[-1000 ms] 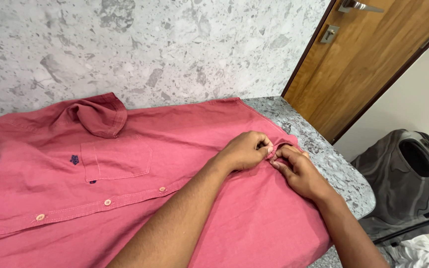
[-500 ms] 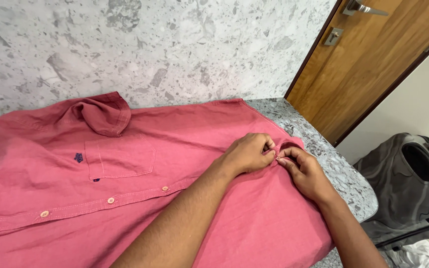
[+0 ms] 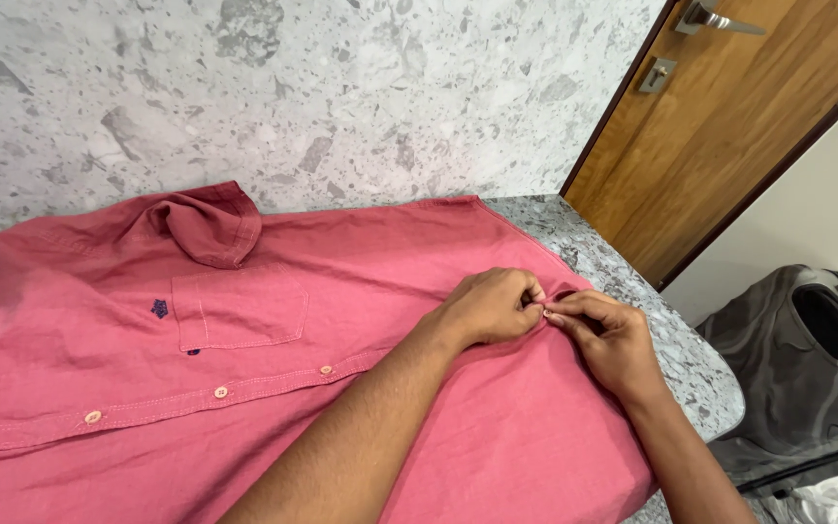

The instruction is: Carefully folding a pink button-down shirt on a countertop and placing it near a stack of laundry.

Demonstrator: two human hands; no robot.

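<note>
A red button-up shirt (image 3: 273, 281) lies spread flat on a speckled grey stone counter (image 3: 671, 340), collar at the back left, chest pocket and button placket toward me. My left hand (image 3: 489, 307) and my right hand (image 3: 608, 338) meet at the shirt's lower front edge near the counter's right side. The fingertips of both hands pinch the fabric there, thumbs against forefingers. What lies between the fingertips is too small to make out.
A speckled stone wall (image 3: 341, 97) rises behind the counter. A wooden door (image 3: 729, 126) with a metal handle stands at the right. On the floor at the right sits a grey bag (image 3: 807, 359), with white cloth (image 3: 817, 505) below it.
Both hands stay pinched on the shirt's edge with small finger shifts. The view has drifted slightly, so everything sits a little lower and to the right.
</note>
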